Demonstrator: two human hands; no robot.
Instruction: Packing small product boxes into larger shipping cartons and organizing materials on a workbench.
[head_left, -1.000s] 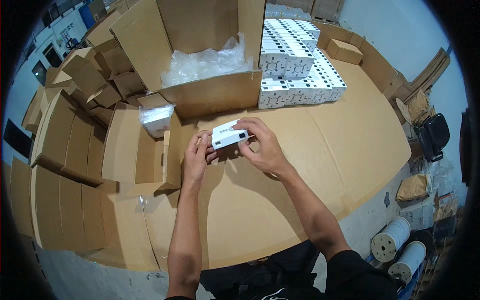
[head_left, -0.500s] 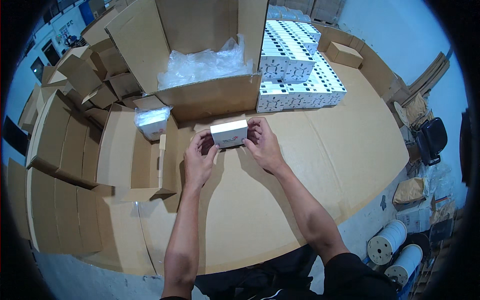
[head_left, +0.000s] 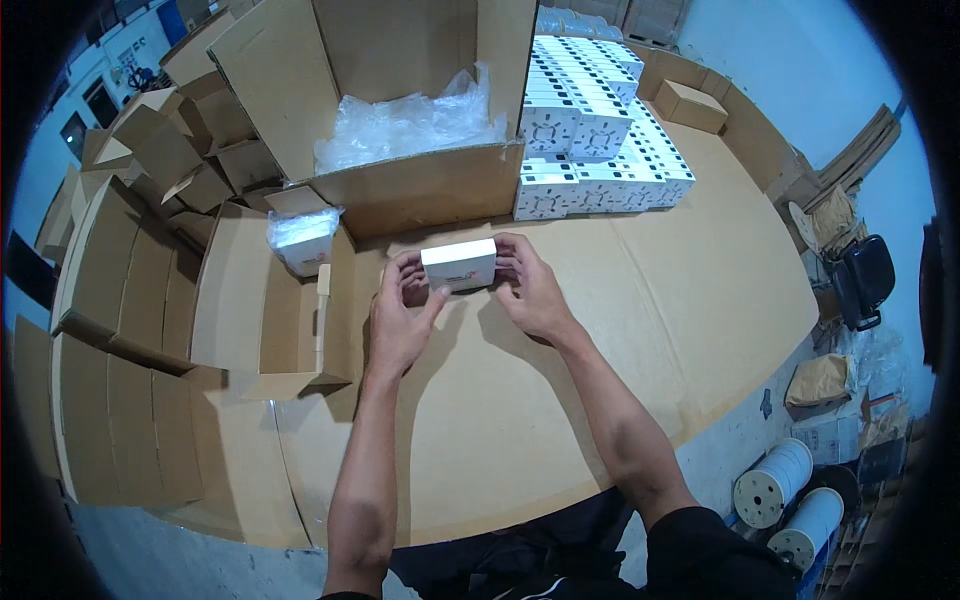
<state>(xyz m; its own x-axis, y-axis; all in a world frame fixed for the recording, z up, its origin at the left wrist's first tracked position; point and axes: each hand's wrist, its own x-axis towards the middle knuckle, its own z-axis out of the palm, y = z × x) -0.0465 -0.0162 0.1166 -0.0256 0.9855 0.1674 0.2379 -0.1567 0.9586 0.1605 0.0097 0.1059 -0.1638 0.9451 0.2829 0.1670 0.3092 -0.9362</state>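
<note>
Between my two hands is a small white box (head_left: 459, 266) with a little print on its near side, held above the cardboard-covered table. My left hand (head_left: 404, 318) grips its left end, thumb on the near face and fingers behind. At the right end, the fingers of my right hand (head_left: 531, 292) are curled against the box, its thumb just off the near face. To the left stands an open brown carton (head_left: 290, 345); a white box in clear plastic wrap (head_left: 303, 240) sits in its far end.
Behind the hands stands a large open carton (head_left: 420, 195) with clear plastic wrapping (head_left: 410, 130) inside. Stacked white boxes (head_left: 600, 150) fill the back right. Folded brown cartons (head_left: 125, 350) line the left side. Cable spools (head_left: 775, 482) and a dark chair (head_left: 865, 275) are off the table's right edge.
My right thumb has come away slightly from the near face of the white box. The box has hardly moved, and my left hand has shifted only a little.
</note>
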